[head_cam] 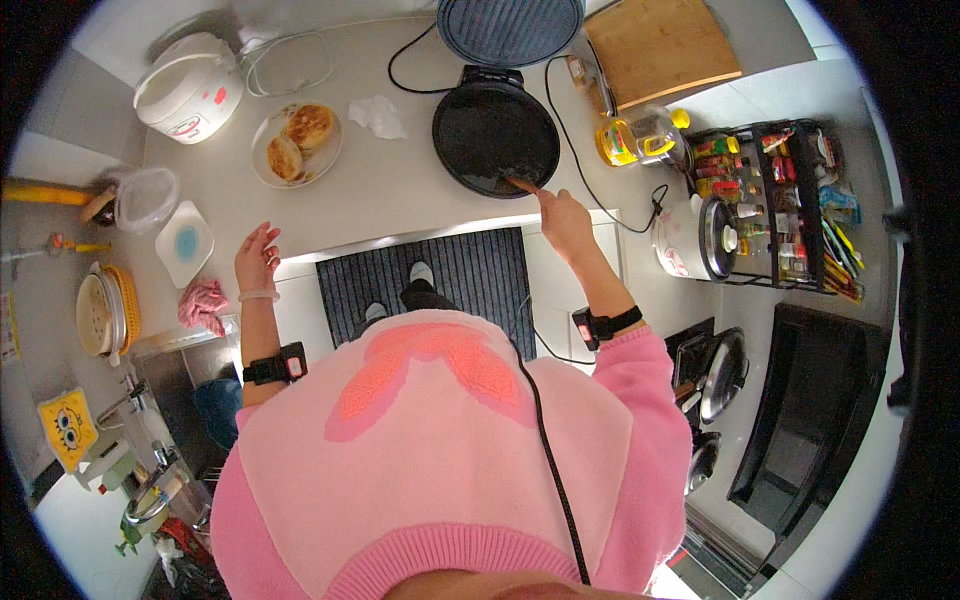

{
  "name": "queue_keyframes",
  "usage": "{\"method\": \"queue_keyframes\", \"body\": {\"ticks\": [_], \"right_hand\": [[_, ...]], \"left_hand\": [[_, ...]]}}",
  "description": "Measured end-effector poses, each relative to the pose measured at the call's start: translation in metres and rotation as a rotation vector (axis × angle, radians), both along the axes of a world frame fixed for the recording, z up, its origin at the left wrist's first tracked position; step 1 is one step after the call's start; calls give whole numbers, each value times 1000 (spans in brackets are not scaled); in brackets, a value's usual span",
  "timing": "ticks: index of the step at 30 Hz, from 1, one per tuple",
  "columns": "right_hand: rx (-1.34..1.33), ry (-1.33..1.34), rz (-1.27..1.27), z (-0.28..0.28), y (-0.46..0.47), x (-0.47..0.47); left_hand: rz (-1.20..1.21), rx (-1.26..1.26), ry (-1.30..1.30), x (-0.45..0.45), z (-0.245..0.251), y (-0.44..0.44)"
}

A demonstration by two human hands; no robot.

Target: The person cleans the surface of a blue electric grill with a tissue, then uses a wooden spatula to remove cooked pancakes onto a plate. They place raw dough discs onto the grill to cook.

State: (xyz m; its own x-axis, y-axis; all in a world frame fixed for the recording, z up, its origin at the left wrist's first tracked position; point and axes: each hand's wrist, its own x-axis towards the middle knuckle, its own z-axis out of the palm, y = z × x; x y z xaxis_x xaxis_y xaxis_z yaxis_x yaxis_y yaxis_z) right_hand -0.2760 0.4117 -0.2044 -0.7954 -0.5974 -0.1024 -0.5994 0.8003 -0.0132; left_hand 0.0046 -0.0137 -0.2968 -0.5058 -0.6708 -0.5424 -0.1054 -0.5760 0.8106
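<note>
My right hand [564,223] grips the end of a brush-like utensil [523,184], whose orange-brown part reaches over the near rim of a round black electric griddle [495,135]. Its ridged lid [511,28] is raised at the back. A wet or oily sheen shows on the plate near the utensil. My left hand [258,259] is held above the counter's front edge at the left, fingers partly curled and apart, holding nothing. Beyond it, a patterned plate [262,166] bears two browned flatbreads [309,126]. A crumpled white paper towel [376,117] lies between plate and griddle.
A white rice cooker [187,90] stands back left. Right of the griddle are an oil bottle [637,139], a wooden cutting board [660,49], a second cooker [690,238] and a spice rack [776,202]. A pink cloth [202,306] lies near the sink. Black cords cross the counter.
</note>
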Motion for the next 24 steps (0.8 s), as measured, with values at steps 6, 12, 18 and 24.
{"method": "queue_keyframes", "body": {"ticks": [6,12,18,24], "right_hand": [[-121,-20,-120,9,-12,5],[-338,-34,-195,11,-15,-2],[-747,-66,-283,-31,-17,12],[-908,-193,-475,-60,-25,37]], "left_hand": [[-17,3,-6,5,0,-3],[3,-18,-9,22,0,-6],[13,-21,12,32,-1,-6],[-12,-35,-13,34,13,1]]}}
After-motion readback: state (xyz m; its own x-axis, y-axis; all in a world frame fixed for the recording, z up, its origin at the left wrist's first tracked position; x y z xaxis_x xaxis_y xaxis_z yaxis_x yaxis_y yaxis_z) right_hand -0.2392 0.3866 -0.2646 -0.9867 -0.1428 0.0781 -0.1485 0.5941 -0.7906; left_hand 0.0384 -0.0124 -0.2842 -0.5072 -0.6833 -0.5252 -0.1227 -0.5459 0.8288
